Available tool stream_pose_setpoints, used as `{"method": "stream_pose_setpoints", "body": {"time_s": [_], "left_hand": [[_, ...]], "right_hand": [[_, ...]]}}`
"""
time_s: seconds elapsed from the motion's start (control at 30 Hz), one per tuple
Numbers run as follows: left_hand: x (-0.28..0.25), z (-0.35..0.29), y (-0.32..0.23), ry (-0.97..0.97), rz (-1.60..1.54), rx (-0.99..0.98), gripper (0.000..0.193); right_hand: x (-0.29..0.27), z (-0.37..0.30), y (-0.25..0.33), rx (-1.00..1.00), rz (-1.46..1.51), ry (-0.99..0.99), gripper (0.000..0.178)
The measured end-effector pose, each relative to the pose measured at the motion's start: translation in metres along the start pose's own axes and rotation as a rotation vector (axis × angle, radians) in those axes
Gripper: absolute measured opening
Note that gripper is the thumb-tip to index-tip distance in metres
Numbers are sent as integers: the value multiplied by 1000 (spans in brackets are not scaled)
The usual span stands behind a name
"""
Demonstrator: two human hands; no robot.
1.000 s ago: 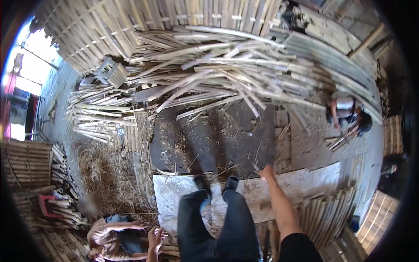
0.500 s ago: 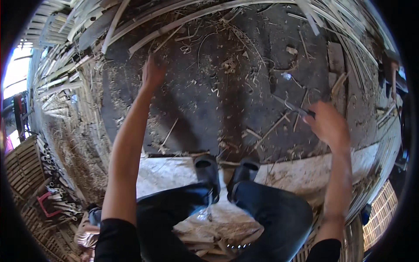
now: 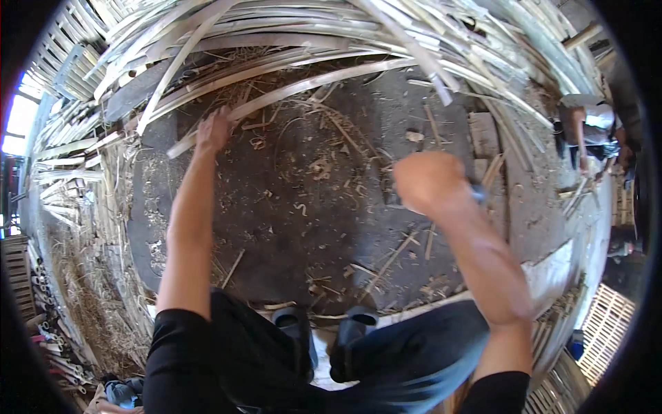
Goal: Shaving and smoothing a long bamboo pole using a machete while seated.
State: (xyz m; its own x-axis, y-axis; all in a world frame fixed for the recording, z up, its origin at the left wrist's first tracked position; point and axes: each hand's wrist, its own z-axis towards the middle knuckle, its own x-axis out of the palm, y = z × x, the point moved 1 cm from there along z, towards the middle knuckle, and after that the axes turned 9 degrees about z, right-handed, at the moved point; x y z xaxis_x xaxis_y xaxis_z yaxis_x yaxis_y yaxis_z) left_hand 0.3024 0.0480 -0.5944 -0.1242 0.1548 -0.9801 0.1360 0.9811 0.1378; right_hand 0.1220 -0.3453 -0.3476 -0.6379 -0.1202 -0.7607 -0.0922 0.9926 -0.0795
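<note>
My left hand reaches forward to a long pale bamboo strip lying across the far side of the dark floor board. Its fingers look stretched out over the strip near its left end; whether they press on it I cannot tell. My right hand is a closed fist above the right half of the board. The knife seen in it a moment ago is mostly hidden now; only a blurred greyish piece shows beside the wrist.
Long split bamboo strips lie piled along the far edge. Shavings and thin offcuts litter the board. Wooden blocks lie at its right. More bamboo pieces are heaped at the left. My sandalled feet rest at the near edge.
My view has tilted forward, bringing more of the far bamboo pile into sight. My left hand has moved forward onto the bamboo strip. The right has swung forward and inward, and its knife blade no longer shows plainly.
</note>
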Motion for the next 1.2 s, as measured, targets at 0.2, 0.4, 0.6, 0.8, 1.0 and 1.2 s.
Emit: {"method": "stream_pose_setpoints", "body": {"time_s": [0.2,0.4,0.6,0.8,1.0,1.2], "left_hand": [[-149,-117,68,1,-206,190,48],[-263,-256,157,-94,-172,17,48],[-390,-367,160,-351,183,-205,38],[-459,-368,119,-549,444,-127,42],[-469,-377,97,-1469,526,-226,85],[-389,-335,31,-1508,-1513,-148,75]], "right_hand": [[-18,0,-22,-67,-23,12,23],[-12,-2,-119,56,427,159,37],[15,20,-161,17,436,246,36],[-30,3,-70,-76,22,8,42],[-7,9,-22,-31,-98,-52,48],[0,-11,-19,-4,0,-132,40]]}}
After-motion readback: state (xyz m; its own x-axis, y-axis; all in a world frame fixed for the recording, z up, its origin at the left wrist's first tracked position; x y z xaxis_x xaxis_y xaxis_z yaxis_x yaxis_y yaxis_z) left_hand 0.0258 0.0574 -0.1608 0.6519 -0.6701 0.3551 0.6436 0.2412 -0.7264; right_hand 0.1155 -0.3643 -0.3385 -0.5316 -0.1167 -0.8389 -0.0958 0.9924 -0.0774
